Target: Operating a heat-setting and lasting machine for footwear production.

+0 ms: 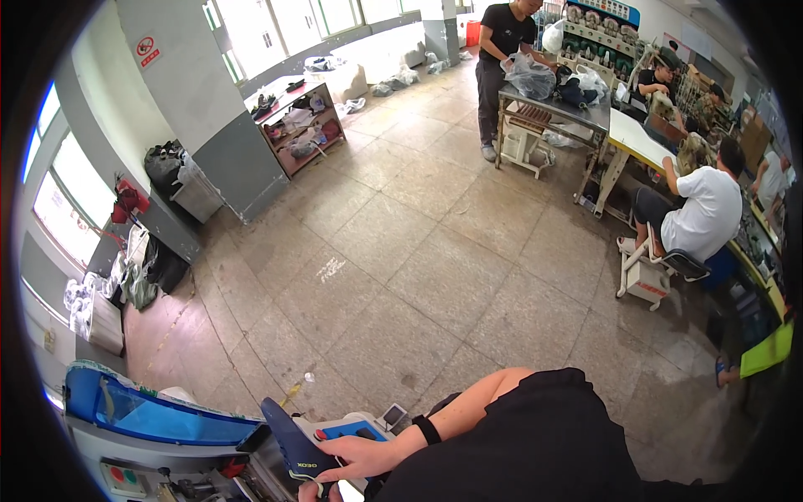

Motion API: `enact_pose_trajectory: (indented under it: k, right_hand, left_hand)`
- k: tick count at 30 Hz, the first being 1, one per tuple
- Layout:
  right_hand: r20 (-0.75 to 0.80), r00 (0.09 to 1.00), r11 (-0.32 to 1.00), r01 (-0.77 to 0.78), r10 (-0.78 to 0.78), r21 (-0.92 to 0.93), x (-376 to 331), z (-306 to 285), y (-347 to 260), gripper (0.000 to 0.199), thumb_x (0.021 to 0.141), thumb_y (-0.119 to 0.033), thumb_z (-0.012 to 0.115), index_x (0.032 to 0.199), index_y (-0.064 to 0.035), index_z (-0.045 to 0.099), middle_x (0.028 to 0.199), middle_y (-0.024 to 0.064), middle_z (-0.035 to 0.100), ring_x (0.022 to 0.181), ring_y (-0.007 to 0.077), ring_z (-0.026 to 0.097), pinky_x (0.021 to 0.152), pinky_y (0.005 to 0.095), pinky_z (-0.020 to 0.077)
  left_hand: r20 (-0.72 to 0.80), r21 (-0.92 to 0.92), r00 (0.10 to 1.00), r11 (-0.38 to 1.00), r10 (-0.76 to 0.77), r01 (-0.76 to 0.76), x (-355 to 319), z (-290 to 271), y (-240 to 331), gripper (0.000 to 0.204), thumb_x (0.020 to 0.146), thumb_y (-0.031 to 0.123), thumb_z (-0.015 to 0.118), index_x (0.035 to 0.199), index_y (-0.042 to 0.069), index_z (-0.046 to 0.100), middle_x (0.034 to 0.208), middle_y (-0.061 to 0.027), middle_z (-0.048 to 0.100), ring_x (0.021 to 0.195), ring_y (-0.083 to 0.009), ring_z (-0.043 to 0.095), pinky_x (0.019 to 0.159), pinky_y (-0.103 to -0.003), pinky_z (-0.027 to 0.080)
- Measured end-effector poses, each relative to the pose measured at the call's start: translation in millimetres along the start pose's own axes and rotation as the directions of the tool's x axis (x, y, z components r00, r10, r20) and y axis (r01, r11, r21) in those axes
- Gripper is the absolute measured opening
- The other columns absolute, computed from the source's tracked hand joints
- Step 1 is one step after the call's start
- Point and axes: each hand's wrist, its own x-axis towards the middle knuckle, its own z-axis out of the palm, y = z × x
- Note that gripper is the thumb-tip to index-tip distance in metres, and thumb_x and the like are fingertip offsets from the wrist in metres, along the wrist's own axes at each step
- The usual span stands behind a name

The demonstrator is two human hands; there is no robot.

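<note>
At the lower edge, beside the blue-hooded machine [159, 418]: one navy shoe [293, 443], grasped by the fingers of our right hand [366, 457]; our left hand [320, 493], near its lower end, cropped, grip we cannot tell. Advised: we support it evenly, without creasing.

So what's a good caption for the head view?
The right hand holds a dark blue shoe; people work beyond.

We count: one shoe [293, 439] | our two hands [366, 457] | one wristband [427, 430] | one wall sign [147, 51] | one low shelf [319, 153] | one standing co-worker [504, 63] | one chair [691, 266] | one white table [631, 132]
</note>
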Motion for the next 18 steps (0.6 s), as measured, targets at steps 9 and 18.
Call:
enact_pose_trajectory:
  k: [9, 18]
  right_hand:
    - [-0.001, 1.000, 0.999, 0.020, -0.020, 0.036, -2.0, -0.5, -2.3, 0.046, 0.091, -0.035, 0.060, 0.111, 0.0053, 0.053, 0.094, 0.0162, 0.062, 0.088, 0.0236, 0.060, 0.076, 0.0328, 0.0458]
    - [0.010, 0.999, 0.999, -0.032, 0.032, 0.016, -5.2, 1.1, -1.1, 0.043, 0.092, -0.031, 0.060, 0.116, 0.0042, 0.052, 0.098, 0.0147, 0.062, 0.090, 0.0200, 0.059, 0.079, 0.0313, 0.0459]
  left_hand:
    - [0.002, 0.010, 1.000, 1.000, -0.010, 0.010, -2.5, -0.1, -0.3, 0.015, 0.082, -0.011, 0.062, 0.096, -0.007, 0.057, 0.085, -0.0056, 0.054, 0.080, -0.0145, 0.053, 0.074, -0.026, 0.046]
    - [0.008, 0.052, 1.000, 0.998, 0.022, -0.023, -5.8, 0.8, 7.0, 0.013, 0.085, -0.008, 0.060, 0.097, -0.007, 0.057, 0.087, -0.0059, 0.055, 0.080, -0.0149, 0.053, 0.072, -0.026, 0.045]
